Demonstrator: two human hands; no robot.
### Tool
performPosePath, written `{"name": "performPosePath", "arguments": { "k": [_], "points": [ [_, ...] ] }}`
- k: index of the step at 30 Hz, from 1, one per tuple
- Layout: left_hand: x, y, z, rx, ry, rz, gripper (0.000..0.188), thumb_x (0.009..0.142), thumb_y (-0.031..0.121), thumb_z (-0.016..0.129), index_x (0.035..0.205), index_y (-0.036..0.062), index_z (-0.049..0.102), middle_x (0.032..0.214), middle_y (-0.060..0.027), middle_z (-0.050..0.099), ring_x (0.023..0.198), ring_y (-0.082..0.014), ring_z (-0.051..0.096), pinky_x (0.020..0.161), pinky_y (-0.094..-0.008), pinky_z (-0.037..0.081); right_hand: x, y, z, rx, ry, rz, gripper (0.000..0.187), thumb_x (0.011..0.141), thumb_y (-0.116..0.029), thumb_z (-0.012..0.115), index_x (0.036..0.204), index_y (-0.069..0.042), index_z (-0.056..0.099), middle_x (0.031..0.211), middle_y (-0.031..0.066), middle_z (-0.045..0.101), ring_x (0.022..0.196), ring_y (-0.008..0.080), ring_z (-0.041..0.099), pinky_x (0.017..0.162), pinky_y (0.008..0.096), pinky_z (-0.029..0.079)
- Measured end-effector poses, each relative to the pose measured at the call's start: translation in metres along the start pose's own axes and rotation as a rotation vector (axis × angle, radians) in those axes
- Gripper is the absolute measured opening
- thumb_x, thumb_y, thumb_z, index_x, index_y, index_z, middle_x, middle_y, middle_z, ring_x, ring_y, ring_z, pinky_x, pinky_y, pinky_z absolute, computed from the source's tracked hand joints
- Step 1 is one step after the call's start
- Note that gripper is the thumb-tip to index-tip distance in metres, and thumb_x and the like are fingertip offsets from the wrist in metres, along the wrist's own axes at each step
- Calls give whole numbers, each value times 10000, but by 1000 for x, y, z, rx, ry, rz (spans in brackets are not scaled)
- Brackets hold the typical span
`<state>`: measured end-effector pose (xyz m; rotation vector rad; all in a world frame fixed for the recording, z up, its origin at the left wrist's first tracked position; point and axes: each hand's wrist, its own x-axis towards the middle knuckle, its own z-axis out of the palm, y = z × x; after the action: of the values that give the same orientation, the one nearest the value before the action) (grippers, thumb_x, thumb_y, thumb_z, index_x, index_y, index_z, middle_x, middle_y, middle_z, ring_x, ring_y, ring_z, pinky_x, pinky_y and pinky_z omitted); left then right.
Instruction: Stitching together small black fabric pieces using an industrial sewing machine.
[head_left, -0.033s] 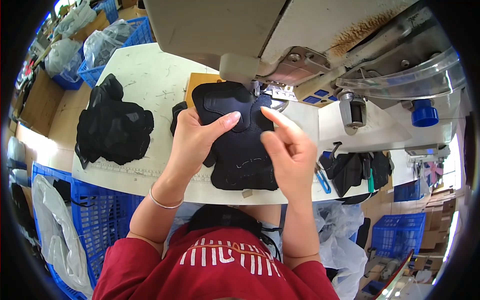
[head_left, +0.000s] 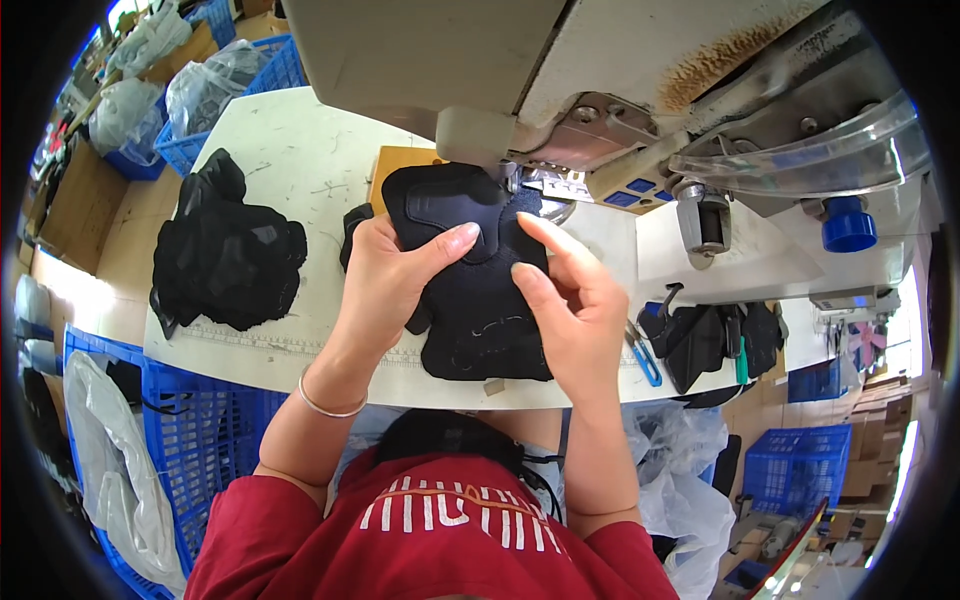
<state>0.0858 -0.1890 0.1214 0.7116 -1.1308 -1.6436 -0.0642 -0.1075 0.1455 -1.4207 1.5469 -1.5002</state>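
At the near edge of the bench, the pad reached the machine; the left hand gripped its left side, probably to steady it, while the right hand, thumb and forefinger parted, touched its right.

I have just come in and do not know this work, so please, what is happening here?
A person has a dark padded piece at a sewing machine. The left hand holds it, thumb on top; the right hand is at its right side, thumb and forefinger apart. Black pieces lie piled to the left on the white table.
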Motion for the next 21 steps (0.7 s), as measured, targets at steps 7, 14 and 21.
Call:
{"name": "performPosePath", "arguments": {
  "k": [7, 14, 21],
  "points": [
    [-5, -3, 4, -91, -39, -73, 213, 828, 106, 704, 966, -50, 663, 859, -79, 690, 730, -101, 651, 617, -210, 526, 3, 14, 3, -109, 89, -131, 279, 875, -73, 597, 1146, -26, 648, 768, 88, 641, 680, 119, 566, 658, 261, 456],
    [-20, -9, 27, -56, 41, -1, 211, 834, 85, 681, 1012, -25, 652, 884, -50, 683, 741, -86, 642, 594, -211, 529, 6, 7, -11, -267, 92, -193, 248, 873, -52, 593, 1106, -60, 676, 836, 108, 662, 734, 171, 612, 693, 269, 469],
    [-19, -23, 41, -102, 89, 116, 159, 841, 58, 663, 974, -29, 650, 875, -33, 672, 743, -70, 620, 635, -219, 515, 20, 29, -22, -243, 148, -200, 198, 864, -105, 641, 1042, -40, 695, 884, 68, 680, 793, 144, 611, 766, 254, 450]
  ]
}}
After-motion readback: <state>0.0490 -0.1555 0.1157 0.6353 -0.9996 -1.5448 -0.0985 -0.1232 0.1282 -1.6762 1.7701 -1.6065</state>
